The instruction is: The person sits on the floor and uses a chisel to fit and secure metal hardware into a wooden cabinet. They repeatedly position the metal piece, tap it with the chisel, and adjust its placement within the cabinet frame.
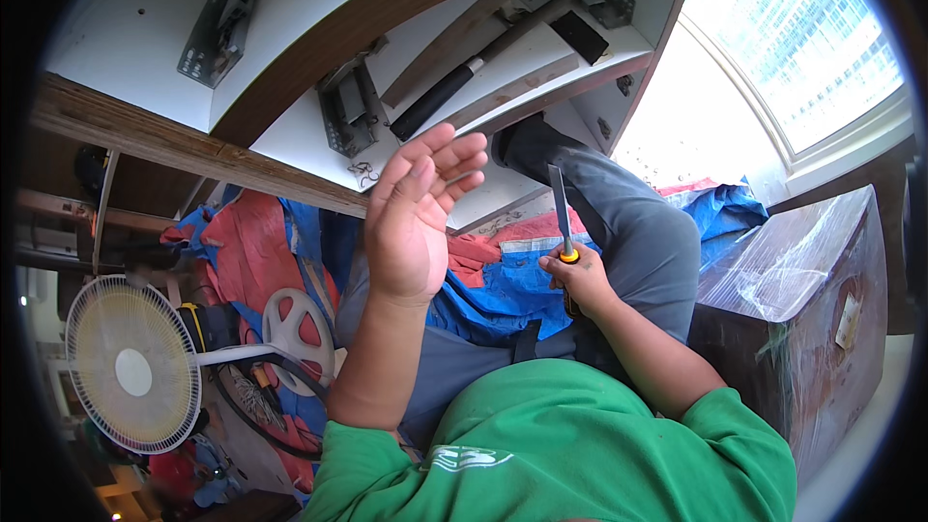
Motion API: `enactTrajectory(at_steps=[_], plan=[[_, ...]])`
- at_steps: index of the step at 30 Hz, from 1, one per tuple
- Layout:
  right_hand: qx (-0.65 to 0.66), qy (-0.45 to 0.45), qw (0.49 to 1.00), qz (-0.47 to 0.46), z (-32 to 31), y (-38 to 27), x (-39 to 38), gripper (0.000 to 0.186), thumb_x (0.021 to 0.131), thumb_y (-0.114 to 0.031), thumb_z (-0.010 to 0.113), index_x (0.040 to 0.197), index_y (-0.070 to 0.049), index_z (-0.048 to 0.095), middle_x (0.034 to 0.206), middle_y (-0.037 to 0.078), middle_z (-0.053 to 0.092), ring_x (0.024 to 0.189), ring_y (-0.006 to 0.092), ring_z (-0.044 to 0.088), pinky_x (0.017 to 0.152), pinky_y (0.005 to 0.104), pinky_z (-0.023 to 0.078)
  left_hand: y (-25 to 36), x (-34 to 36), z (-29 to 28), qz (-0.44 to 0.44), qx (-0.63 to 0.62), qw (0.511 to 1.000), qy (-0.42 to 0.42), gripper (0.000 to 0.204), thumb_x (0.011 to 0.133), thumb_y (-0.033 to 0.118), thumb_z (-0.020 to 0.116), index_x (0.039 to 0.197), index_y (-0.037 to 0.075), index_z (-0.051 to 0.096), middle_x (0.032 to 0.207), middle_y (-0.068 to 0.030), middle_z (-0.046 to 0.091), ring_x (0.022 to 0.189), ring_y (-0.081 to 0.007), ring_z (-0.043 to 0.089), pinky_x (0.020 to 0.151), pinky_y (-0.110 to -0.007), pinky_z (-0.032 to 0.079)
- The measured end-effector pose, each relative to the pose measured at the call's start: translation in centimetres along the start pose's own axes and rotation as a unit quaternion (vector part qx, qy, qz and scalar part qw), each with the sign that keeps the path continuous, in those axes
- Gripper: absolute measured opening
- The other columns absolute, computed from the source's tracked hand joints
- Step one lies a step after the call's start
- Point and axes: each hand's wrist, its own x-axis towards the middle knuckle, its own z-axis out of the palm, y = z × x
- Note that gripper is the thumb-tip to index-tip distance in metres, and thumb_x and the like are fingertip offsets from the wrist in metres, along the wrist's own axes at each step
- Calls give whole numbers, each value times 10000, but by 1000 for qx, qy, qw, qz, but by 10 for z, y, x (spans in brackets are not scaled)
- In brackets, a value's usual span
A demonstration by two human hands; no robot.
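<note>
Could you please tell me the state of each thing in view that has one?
Left hand: raised, empty, palm showing.
Right hand: closed around the chisel's handle.
Chisel: held, blade pointing up.
Black-handled tool: lying in the cabinet.
Cabinet: open.
Tarp: spread, crumpled.
Box: wrapped in clear plastic.
Fan: cannot tell whether running.

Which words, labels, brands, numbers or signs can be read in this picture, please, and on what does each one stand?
None can be read clearly.
Green shirt: a white emblem, too small and unclear to read.
Wrapped box: a small pale patch, perhaps a label, too small to read.
Chisel in the right hand: no lettering that I can make out.
</note>
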Motion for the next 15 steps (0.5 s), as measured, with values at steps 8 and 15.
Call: enactTrajectory(at_steps=[8,15], plan=[[11,19,1000,-16,2,5,1,215,879,-146,799,904,-45,611,770,26,618,617,123,588,583,276,494,-22,-11,-10,-28,-29,999,-6,482,1037,320,498,1357,-38,543,1266,-258,660,1146,-296,657,1018,-422,500],[-2,15,1000,-23,2,-1,-4,185,883,-117,773,899,-36,608,708,17,586,571,115,562,559,282,494,-27,-20,-10,-32,-43,998,-23,335,1050,281,534,1155,-8,668,1209,-225,700,1109,-252,677,982,-391,509]])
